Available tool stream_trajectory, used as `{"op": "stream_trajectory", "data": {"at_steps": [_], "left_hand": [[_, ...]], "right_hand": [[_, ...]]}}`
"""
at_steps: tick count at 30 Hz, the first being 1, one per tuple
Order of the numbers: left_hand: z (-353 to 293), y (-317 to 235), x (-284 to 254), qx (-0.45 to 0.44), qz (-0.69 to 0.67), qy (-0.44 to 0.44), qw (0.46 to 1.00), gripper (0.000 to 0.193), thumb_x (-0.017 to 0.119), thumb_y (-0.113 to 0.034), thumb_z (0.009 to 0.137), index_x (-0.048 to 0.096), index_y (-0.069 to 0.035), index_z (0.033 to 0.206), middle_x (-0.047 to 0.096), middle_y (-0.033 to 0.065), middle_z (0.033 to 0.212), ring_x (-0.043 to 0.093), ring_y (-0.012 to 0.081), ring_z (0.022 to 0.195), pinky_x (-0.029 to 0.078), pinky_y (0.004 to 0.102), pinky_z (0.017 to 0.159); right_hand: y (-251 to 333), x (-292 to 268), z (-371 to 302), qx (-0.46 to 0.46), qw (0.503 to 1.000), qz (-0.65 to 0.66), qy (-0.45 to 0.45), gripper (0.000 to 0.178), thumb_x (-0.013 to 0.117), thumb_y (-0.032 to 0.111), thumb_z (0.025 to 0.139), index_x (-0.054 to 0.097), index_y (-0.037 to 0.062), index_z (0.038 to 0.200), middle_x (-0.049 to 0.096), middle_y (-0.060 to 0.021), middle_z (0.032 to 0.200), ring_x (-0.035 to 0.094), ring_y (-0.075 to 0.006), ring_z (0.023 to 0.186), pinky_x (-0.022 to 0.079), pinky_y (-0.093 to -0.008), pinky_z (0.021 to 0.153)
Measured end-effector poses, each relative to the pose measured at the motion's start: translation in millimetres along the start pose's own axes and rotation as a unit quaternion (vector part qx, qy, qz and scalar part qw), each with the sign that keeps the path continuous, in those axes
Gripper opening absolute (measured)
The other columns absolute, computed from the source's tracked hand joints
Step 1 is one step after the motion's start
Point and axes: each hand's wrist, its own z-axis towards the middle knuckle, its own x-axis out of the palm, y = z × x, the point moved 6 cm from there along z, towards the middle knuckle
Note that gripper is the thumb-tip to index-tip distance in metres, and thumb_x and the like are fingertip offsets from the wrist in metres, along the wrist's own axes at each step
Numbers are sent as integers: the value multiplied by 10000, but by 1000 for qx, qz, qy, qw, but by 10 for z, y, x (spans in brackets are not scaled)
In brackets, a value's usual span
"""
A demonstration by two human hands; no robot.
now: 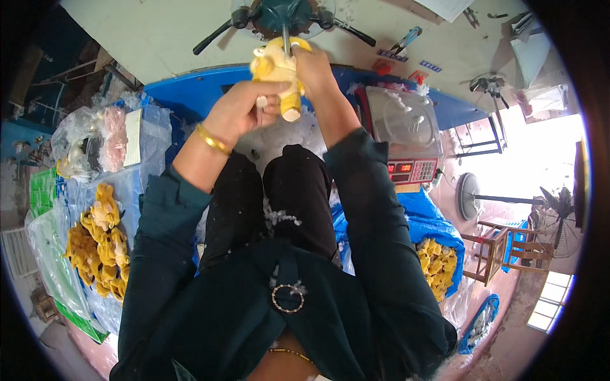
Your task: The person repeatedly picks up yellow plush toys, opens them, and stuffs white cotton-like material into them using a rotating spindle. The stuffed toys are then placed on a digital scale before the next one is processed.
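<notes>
A yellow and cream plush toy is up against a metal tube that sticks out of the machine at the top. The tube's end looks to be in the toy or pressed to it; the toy hides which. My left hand is closed round the toy's lower left side, by a short limb. On the upper right side my right hand grips it close to the tube. One striped leg with a pale foot hangs down between my hands, above my lap.
Black-handled levers flank the tube. Yellow plush pieces lie piled at the left, more in a blue bag at the right. A red scale carries a clear tray. Pliers lie on the panel. White fluff is scattered about.
</notes>
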Motion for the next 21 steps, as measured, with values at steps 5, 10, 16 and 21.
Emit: {"op": "stream_trajectory", "data": {"at_steps": [5,10,16,21], "left_hand": [[-12,-49,-33,8,42,1,999,173,696,-136,841,541,-85,899,400,-66,577,339,33,450,218,176,403],[-250,-31,-141,70,133,12,989,170,692,-100,836,570,-54,946,453,-63,604,368,17,459,251,163,413],[229,-378,-308,254,272,-22,928,199,703,-109,809,620,-32,971,592,-31,720,510,48,559,371,201,479],[-42,-124,-363,185,288,-19,939,153,699,-177,850,621,-63,914,589,-34,698,490,41,522,358,184,461]], "right_hand": [[-127,-75,38,-9,1000,0,-26,322,526,184,885,601,-120,961,646,-163,908,631,-218,757,503,-371,628],[8,-37,-765,48,992,116,-12,272,506,170,903,587,-62,1021,632,-104,856,630,-188,721,511,-319,633],[1,53,-401,-29,991,105,-71,262,466,171,922,564,-62,994,634,-120,890,639,-188,727,520,-311,625],[-63,16,-649,-13,986,158,-52,273,466,181,933,545,-57,1040,634,-118,901,648,-188,746,530,-300,640]]}}
